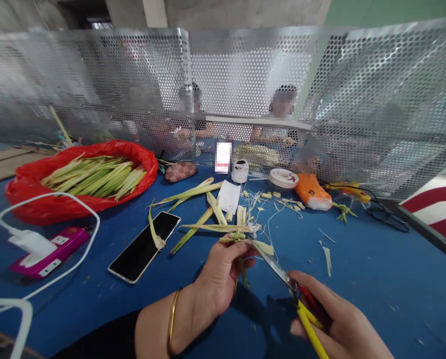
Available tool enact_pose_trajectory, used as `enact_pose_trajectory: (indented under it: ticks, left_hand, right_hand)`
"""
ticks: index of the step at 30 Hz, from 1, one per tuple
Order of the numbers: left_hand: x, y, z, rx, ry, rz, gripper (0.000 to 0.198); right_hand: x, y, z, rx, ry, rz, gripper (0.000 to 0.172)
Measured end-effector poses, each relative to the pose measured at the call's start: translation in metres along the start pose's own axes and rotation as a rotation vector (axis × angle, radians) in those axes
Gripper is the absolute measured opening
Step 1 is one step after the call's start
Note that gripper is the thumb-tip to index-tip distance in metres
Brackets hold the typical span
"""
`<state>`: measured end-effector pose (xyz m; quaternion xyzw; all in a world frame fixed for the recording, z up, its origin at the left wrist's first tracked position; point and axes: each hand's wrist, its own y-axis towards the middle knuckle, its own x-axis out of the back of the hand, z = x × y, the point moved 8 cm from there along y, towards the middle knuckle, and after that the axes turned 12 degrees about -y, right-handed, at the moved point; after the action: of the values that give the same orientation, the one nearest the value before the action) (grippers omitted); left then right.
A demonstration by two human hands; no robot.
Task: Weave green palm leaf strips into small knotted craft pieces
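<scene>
My left hand [221,274] pinches a small bundle of green husk strips [238,236] between thumb and fingers, with leafy ends hanging below. My right hand [338,319] grips scissors [278,269] with red and yellow handles. Their blades point up and left, and the tips reach the bundle beside my left fingertips. Whether the blades touch or cut the husk cannot be made out. Loose husk strips [196,227] and tangled white thread [254,212] lie just beyond my hands. A black phone [144,247] with a piece of husk on it rests left of my left hand.
A red plastic bag [24,199] full of husks stands at left, near a purple power strip [68,244] with white cable. Toward the back are a lit phone [223,157], a thread spool [239,172], a tape roll [283,178] and an orange packet [312,192]. Behind the perforated metal screen [230,65] sit people.
</scene>
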<state>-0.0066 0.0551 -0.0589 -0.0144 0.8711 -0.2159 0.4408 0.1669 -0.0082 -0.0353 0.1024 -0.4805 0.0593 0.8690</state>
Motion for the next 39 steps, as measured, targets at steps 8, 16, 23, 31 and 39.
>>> enact_pose_trajectory:
  ticks: [8, 16, 23, 31, 39]
  left_hand:
    - [-0.001, 0.0, -0.001, 0.002, -0.01, -0.016, 0.018]
    - [0.0, 0.0, -0.001, 0.012, -0.001, -0.024, 0.015]
    - [0.001, 0.0, -0.001, 0.028, 0.025, -0.054, 0.017]
    - [-0.003, -0.002, -0.003, 0.079, 0.133, -0.002, 0.018]
    - [-0.016, -0.008, -0.004, 0.078, 0.198, 0.141, 0.023]
  right_hand:
    - [0.007, 0.0, 0.005, 0.043, -0.073, -0.048, 0.046]
    - [0.01, 0.001, 0.007, 0.056, -0.087, -0.072, 0.041]
    - [0.009, 0.0, 0.003, 0.035, -0.086, -0.078, 0.04]
    - [0.023, 0.004, -0.045, -0.238, -0.572, -0.217, 0.042]
    - [0.019, 0.014, -0.043, -0.159, -0.741, -0.149, 0.036]
